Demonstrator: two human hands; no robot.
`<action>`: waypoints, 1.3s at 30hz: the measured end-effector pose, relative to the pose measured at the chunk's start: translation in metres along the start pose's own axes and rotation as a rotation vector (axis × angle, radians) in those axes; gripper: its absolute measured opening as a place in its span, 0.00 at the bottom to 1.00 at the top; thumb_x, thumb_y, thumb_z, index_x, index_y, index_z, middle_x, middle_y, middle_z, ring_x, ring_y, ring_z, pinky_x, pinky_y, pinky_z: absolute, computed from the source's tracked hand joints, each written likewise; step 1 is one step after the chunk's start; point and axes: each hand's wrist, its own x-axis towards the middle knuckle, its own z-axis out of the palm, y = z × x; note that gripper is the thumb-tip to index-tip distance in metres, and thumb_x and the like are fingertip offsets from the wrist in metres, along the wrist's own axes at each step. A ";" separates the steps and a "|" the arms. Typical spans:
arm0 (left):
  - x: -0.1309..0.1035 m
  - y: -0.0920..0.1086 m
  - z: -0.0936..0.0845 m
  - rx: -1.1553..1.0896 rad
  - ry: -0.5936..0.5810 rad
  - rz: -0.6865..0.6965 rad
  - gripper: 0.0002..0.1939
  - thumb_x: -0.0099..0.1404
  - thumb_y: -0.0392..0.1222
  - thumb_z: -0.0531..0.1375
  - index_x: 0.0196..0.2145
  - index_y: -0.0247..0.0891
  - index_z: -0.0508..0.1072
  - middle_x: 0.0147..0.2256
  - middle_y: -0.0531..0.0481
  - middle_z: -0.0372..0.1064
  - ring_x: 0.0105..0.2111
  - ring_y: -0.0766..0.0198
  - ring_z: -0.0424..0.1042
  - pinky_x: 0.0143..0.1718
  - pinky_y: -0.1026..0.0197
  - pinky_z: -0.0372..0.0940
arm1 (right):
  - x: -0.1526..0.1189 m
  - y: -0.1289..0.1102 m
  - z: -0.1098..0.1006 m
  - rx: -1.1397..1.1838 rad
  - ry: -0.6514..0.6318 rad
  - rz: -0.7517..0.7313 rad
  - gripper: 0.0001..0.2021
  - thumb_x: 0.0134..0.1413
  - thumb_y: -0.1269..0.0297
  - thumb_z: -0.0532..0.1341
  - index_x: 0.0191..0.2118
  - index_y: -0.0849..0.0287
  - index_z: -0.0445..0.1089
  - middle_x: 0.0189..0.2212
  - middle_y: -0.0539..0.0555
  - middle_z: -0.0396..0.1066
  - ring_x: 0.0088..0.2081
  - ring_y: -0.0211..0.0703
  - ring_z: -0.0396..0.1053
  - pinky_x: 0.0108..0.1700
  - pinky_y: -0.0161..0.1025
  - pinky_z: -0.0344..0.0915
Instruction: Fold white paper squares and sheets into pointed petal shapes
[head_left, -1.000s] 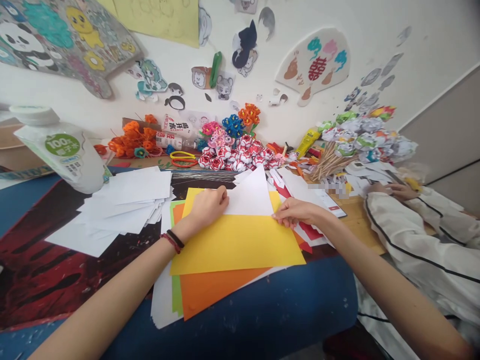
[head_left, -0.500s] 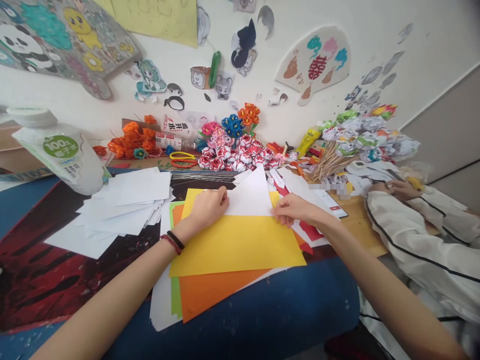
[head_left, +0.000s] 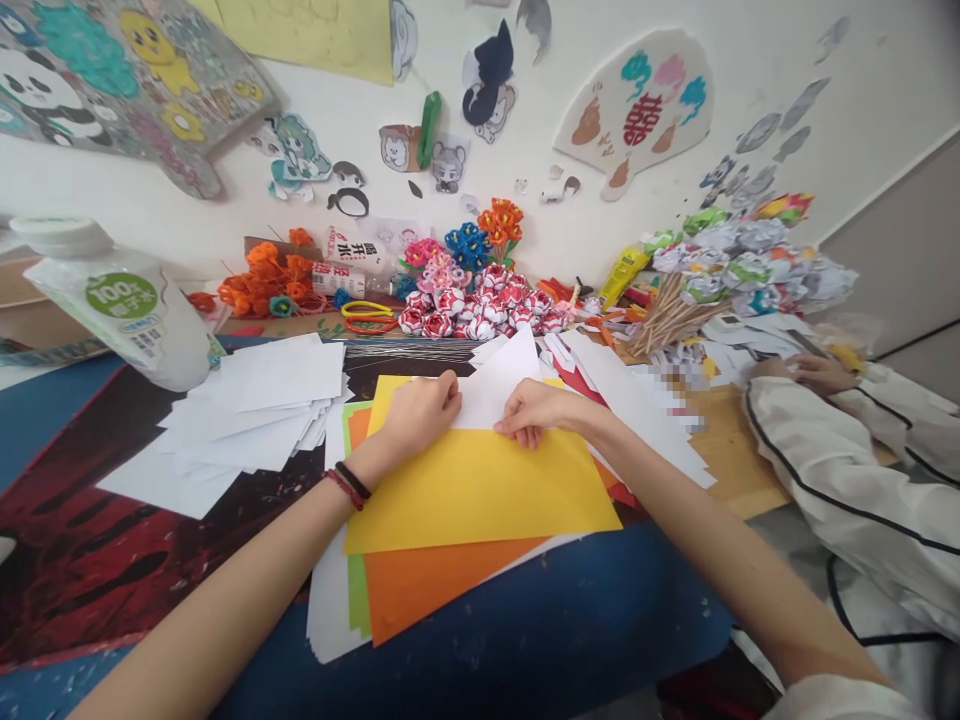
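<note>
Before me lies a sheet of yellow paper [head_left: 480, 495], with a white sheet of paper [head_left: 499, 385] showing between my hands at its upper part. The white sheet's straight lower border meets the yellow; its top rises to a point. My left hand [head_left: 420, 410], closed, presses at the left end of that border. With bent fingers pinched together, my right hand [head_left: 532, 412] grips the white sheet's edge further right. Fingertips of both hands are partly hidden. Under the yellow sheet stick out orange paper [head_left: 435, 590], green paper [head_left: 358, 595] and white paper [head_left: 326, 600].
Loose white sheets [head_left: 247, 410] are piled at left beside a white bottle [head_left: 135, 310]. Paper flowers [head_left: 487, 305] line the back, and a bunch of stick-stemmed flowers [head_left: 742, 265] lies at right. Another person's sleeve [head_left: 840, 460] rests on the table's right side.
My right hand has slid left along the white sheet's lower border, closer to my left hand. The left hand keeps its place on the paper. The view has shifted slightly.
</note>
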 end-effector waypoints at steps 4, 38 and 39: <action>0.000 0.000 0.001 -0.001 0.004 0.002 0.10 0.67 0.44 0.49 0.37 0.41 0.68 0.29 0.48 0.73 0.29 0.58 0.71 0.27 0.61 0.52 | -0.011 0.013 -0.011 0.036 0.015 0.042 0.21 0.35 0.50 0.72 0.23 0.66 0.72 0.17 0.54 0.72 0.18 0.35 0.68 0.21 0.30 0.67; -0.007 -0.004 -0.016 -0.051 0.029 -0.026 0.16 0.59 0.54 0.61 0.36 0.39 0.69 0.40 0.47 0.70 0.39 0.55 0.70 0.34 0.59 0.59 | -0.059 0.055 -0.019 -0.051 0.466 -0.024 0.18 0.53 0.51 0.60 0.25 0.63 0.69 0.19 0.54 0.70 0.20 0.37 0.68 0.23 0.32 0.65; -0.007 -0.004 -0.014 -0.059 0.016 -0.023 0.16 0.58 0.54 0.62 0.35 0.39 0.69 0.40 0.47 0.70 0.39 0.55 0.70 0.35 0.59 0.60 | -0.057 0.055 -0.017 -0.078 0.478 -0.025 0.17 0.54 0.52 0.59 0.26 0.63 0.69 0.19 0.53 0.70 0.19 0.37 0.68 0.22 0.32 0.64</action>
